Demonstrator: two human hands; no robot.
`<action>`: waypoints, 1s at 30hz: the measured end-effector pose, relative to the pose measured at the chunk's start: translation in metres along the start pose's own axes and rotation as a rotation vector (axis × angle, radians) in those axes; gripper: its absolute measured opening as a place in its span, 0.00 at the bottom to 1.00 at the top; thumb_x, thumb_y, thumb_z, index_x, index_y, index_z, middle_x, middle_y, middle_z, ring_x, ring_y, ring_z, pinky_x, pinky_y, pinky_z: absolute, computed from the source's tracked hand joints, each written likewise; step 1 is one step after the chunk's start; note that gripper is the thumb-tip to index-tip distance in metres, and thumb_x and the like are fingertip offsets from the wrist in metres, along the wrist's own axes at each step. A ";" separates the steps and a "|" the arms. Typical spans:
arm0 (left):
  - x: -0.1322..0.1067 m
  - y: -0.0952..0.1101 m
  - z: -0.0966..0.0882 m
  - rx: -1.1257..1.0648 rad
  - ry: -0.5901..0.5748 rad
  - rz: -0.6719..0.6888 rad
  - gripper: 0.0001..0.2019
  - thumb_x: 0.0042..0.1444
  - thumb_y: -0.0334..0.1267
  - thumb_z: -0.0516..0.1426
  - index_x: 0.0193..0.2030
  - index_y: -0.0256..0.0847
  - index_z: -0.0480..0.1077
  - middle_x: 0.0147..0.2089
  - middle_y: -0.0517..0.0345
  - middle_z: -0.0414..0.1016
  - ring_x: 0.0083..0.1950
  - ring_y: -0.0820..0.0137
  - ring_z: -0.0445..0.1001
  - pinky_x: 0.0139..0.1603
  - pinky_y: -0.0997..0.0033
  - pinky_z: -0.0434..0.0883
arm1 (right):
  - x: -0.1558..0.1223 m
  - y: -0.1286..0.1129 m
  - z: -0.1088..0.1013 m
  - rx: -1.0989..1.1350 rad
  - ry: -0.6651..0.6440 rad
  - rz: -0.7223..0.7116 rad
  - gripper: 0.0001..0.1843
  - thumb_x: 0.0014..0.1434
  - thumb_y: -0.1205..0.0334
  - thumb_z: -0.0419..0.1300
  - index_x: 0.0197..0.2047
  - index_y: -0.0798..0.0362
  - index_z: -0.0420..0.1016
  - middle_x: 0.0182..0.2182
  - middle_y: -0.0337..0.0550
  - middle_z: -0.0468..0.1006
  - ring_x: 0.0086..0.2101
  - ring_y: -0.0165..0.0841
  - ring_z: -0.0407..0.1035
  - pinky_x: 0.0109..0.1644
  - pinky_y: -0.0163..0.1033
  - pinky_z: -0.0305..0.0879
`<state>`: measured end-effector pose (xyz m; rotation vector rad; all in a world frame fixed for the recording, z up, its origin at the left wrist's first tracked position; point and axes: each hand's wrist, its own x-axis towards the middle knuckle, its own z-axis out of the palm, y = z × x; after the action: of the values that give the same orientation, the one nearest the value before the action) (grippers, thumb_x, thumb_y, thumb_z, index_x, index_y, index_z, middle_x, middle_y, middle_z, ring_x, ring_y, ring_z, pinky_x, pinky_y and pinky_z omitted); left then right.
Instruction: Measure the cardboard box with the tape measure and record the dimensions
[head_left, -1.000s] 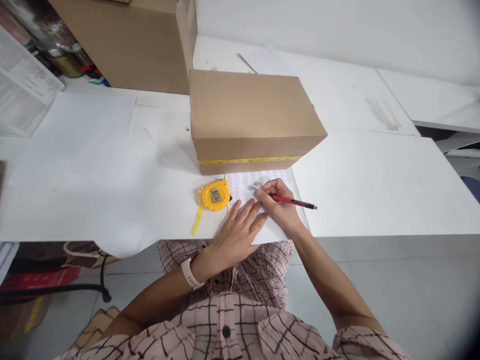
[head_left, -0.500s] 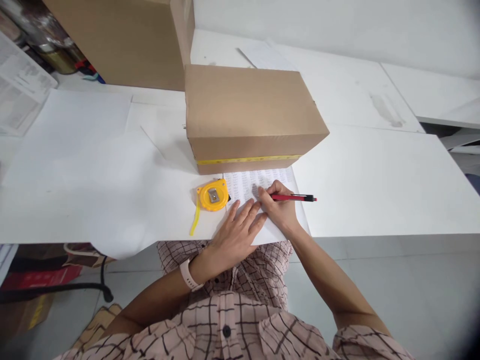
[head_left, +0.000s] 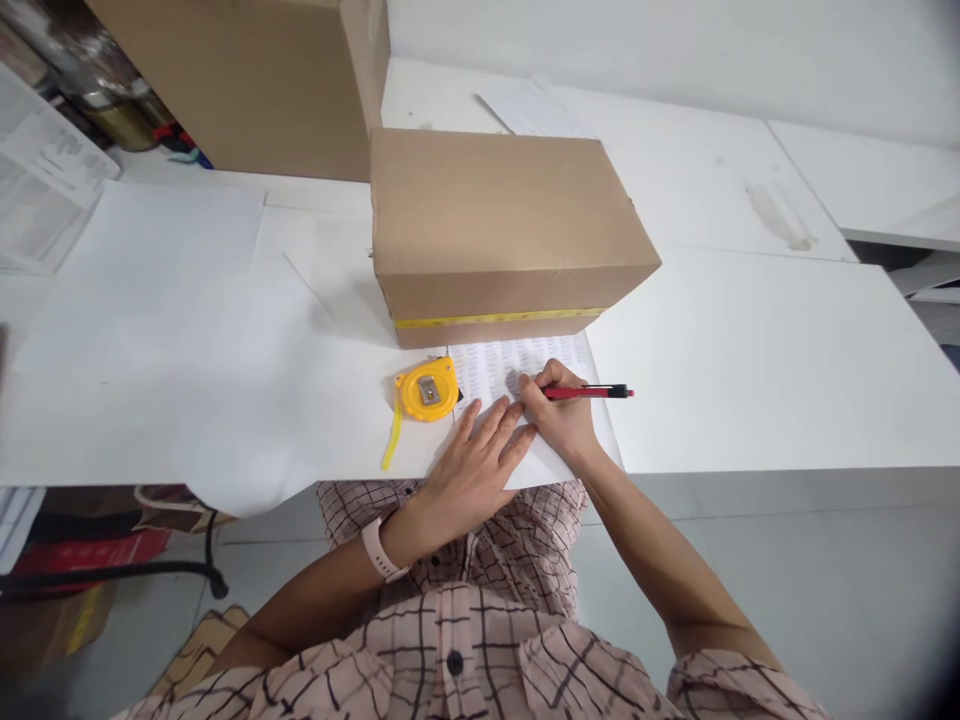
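Observation:
My right hand (head_left: 559, 412) is closed round a red and black pen (head_left: 592, 392), its writing end down at a sheet of paper (head_left: 487, 365) covered with rows of small text. Flat on the lower part of that sheet lies my left hand (head_left: 476, 450), fingers stretched out. Just left of the sheet is a yellow tape measure (head_left: 427, 390) with a yellow wrist strap (head_left: 390, 440). Behind the sheet stands a closed cardboard box (head_left: 510, 205) with yellow tape along its front side. The pen's tip is hidden by my fingers.
A larger cardboard box (head_left: 247, 80) stands at the back left of the white table (head_left: 765, 370). Blank white paper (head_left: 150, 300) spreads over the left side and hangs past the front edge. Another sheet (head_left: 536, 108) lies behind the near box.
The view has shifted very slightly. Both hands, the pen, the tape measure and the boxes stay practically where they were.

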<state>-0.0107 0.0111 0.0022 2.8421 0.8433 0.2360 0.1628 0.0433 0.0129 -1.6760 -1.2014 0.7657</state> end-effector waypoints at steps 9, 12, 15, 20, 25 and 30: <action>0.000 0.000 -0.002 0.049 -0.004 0.009 0.40 0.63 0.54 0.59 0.74 0.31 0.53 0.76 0.34 0.54 0.78 0.46 0.49 0.77 0.39 0.45 | 0.000 -0.001 0.001 0.038 0.007 -0.013 0.20 0.58 0.58 0.64 0.22 0.49 0.57 0.18 0.30 0.60 0.21 0.25 0.52 0.27 0.36 0.55; 0.000 0.000 -0.001 0.052 0.001 0.007 0.40 0.64 0.54 0.59 0.74 0.32 0.53 0.76 0.35 0.54 0.78 0.46 0.49 0.77 0.39 0.45 | -0.001 -0.002 0.001 0.048 0.003 -0.006 0.19 0.58 0.58 0.64 0.23 0.49 0.58 0.18 0.30 0.60 0.21 0.25 0.52 0.27 0.36 0.54; 0.000 0.000 -0.002 0.054 0.003 0.007 0.40 0.64 0.54 0.59 0.74 0.31 0.54 0.76 0.34 0.54 0.78 0.46 0.49 0.77 0.39 0.45 | 0.000 0.001 0.001 0.054 0.011 0.003 0.19 0.58 0.58 0.64 0.23 0.49 0.57 0.18 0.30 0.60 0.22 0.26 0.53 0.27 0.36 0.54; 0.000 0.000 -0.002 0.053 0.005 0.012 0.40 0.62 0.53 0.61 0.73 0.31 0.55 0.76 0.33 0.54 0.78 0.46 0.50 0.77 0.39 0.45 | 0.001 0.005 0.001 0.040 0.030 -0.002 0.19 0.58 0.58 0.64 0.23 0.49 0.57 0.18 0.30 0.59 0.22 0.25 0.52 0.27 0.36 0.54; 0.000 -0.001 -0.001 0.049 0.005 0.011 0.40 0.63 0.54 0.60 0.73 0.31 0.54 0.77 0.34 0.53 0.78 0.46 0.49 0.77 0.39 0.44 | 0.001 0.003 0.001 0.048 0.021 -0.010 0.20 0.57 0.60 0.64 0.22 0.48 0.57 0.17 0.30 0.59 0.21 0.25 0.52 0.27 0.36 0.53; 0.000 0.000 -0.001 0.052 -0.004 0.003 0.39 0.64 0.55 0.58 0.73 0.32 0.54 0.77 0.35 0.53 0.78 0.47 0.49 0.77 0.40 0.44 | 0.001 0.002 0.001 0.062 0.024 0.000 0.20 0.57 0.60 0.64 0.22 0.48 0.57 0.18 0.30 0.59 0.21 0.25 0.52 0.27 0.36 0.54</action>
<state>-0.0109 0.0113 0.0033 2.8910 0.8568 0.2124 0.1631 0.0441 0.0104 -1.6304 -1.1501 0.7730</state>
